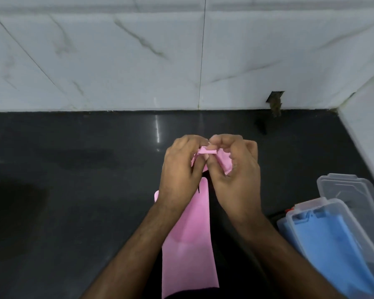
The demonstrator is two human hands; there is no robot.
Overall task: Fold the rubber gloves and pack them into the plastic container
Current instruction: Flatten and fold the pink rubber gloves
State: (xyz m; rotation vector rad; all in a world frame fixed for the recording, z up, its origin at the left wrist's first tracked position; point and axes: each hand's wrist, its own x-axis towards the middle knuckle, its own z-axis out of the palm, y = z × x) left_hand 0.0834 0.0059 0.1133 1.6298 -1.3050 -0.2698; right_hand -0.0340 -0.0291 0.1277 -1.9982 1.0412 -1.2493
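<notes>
Left hand (183, 167) and right hand (235, 169), fingers curled, pinch the folded far end of a pink rubber glove (188, 240); its cuff lies flat on the glossy black stone counter (73, 169) between the forearms. Clear plastic container (337, 240) holding something blue sits right, just beside the right forearm.

Pink rubber glove (188, 244) matt, smooth; container (333, 234) clear plastic; countertop (73, 169) glossy black stone.
</notes>
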